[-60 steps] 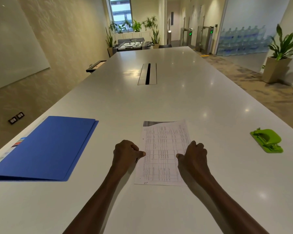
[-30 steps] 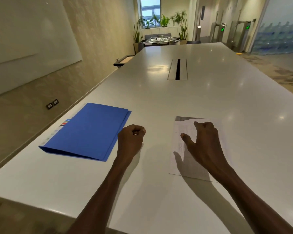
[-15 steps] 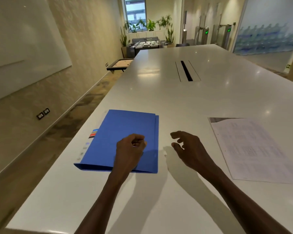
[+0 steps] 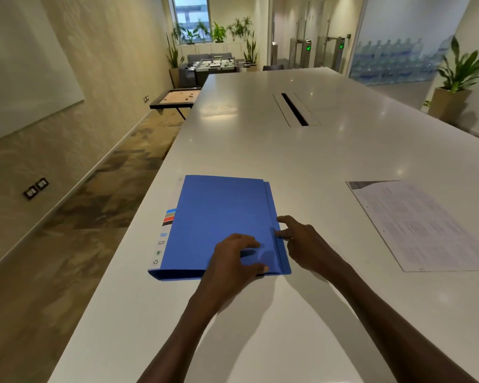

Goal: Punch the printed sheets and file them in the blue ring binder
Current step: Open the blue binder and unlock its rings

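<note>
The blue ring binder (image 4: 219, 217) lies shut and flat near the table's left edge, its labelled spine to the left. My left hand (image 4: 233, 261) rests on the cover's near right corner, fingers on top and thumb at the near edge. My right hand (image 4: 302, 244) is at the binder's right, opening edge, with spread fingertips touching the cover's rim. The cover is not lifted. The printed sheets (image 4: 421, 225) lie flat on the table to the right, apart from both hands. No hole punch is in view.
The long white table (image 4: 288, 150) runs far ahead, with a cable slot (image 4: 295, 109) in its middle. The table's left edge drops to carpeted floor just beside the binder. A potted plant (image 4: 454, 87) stands at the far right.
The view has swung left, away from the sheets and the green punch. Both hands left the sheets and moved to the binder: the left now lies on its cover, the right reached its opening edge.
</note>
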A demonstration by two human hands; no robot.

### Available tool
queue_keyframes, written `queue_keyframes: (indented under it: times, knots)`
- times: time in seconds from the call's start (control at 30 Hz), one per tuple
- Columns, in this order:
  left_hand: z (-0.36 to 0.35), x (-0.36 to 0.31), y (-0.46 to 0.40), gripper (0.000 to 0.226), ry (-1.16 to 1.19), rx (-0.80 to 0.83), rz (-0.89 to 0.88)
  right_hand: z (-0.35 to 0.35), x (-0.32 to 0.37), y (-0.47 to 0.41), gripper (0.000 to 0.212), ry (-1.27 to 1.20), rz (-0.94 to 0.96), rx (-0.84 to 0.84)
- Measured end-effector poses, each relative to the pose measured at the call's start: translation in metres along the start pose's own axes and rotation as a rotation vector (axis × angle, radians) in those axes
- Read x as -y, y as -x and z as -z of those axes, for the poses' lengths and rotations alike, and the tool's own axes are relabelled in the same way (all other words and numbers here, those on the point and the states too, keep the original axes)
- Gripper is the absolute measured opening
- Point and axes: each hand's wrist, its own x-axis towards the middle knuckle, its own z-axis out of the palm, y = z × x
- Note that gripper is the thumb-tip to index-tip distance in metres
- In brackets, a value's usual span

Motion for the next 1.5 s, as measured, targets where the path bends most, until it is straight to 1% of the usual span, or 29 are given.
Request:
queue_keyframes:
  times: [0.07, 0.17, 0.33, 0.47, 0.57, 0.63, 0.73, 0.83, 0.93, 1.03, 1.13, 1.23, 1.33, 1.4, 1.5]
  knots:
    - [-0.002, 0.001, 0.000, 0.059, -0.068, 0.061, -0.011, -0.001, -0.002, -0.001, 0.066, 0.045, -0.008, 0.015]
    - [-0.004, 0.003, -0.002, 0.059, -0.198, 0.112, -0.036, -0.002, -0.005, -0.005, 0.064, 0.122, 0.016, 0.021]
    - [-0.004, 0.003, -0.004, 0.044, -0.288, 0.128, -0.086, -0.004, -0.011, -0.011, 0.052, 0.206, 0.070, 0.013]
    - [0.000, 0.002, -0.004, 0.028, -0.348, 0.104, -0.199, 0.000, -0.015, -0.017, 0.049, 0.246, 0.101, 0.042]
    - [0.004, -0.001, -0.003, 0.024, -0.369, 0.050, -0.283, 0.006, -0.019, -0.019, 0.051, 0.094, 0.030, 0.083]
    - [0.006, -0.005, -0.002, 0.022, -0.359, -0.006, -0.349, 0.010, -0.020, -0.021, 0.052, 0.040, -0.003, 0.102]
    - [0.014, -0.015, 0.000, 0.023, -0.306, -0.138, -0.440, 0.015, -0.019, -0.023, 0.054, 0.000, -0.064, 0.143]
    - [0.028, -0.026, 0.003, 0.029, -0.232, -0.317, -0.461, 0.018, -0.017, -0.023, 0.056, 0.046, -0.038, 0.175]
    - [0.049, -0.035, 0.004, 0.021, -0.190, -0.530, -0.500, 0.017, -0.014, -0.022, 0.054, 0.074, -0.025, 0.175]
    - [0.073, -0.038, 0.007, 0.017, -0.224, -0.746, -0.532, 0.010, -0.016, -0.025, 0.051, 0.095, -0.026, 0.152]
    - [0.098, -0.039, 0.012, 0.015, -0.279, -0.959, -0.451, 0.004, -0.015, -0.030, 0.046, 0.148, -0.021, 0.141]
    - [0.123, -0.032, 0.015, 0.019, -0.334, -1.126, -0.355, 0.003, -0.008, -0.030, 0.040, 0.217, -0.027, 0.144]
    - [0.142, -0.013, 0.019, 0.028, -0.349, -1.257, -0.218, 0.003, -0.003, -0.030, 0.026, 0.335, 0.053, 0.134]
    - [0.151, 0.005, 0.021, 0.033, -0.370, -1.333, -0.160, 0.001, -0.001, -0.034, 0.021, 0.398, 0.073, 0.139]
    - [0.161, 0.037, 0.025, 0.041, -0.336, -1.386, -0.079, -0.001, 0.006, -0.037, 0.017, 0.483, 0.075, 0.161]
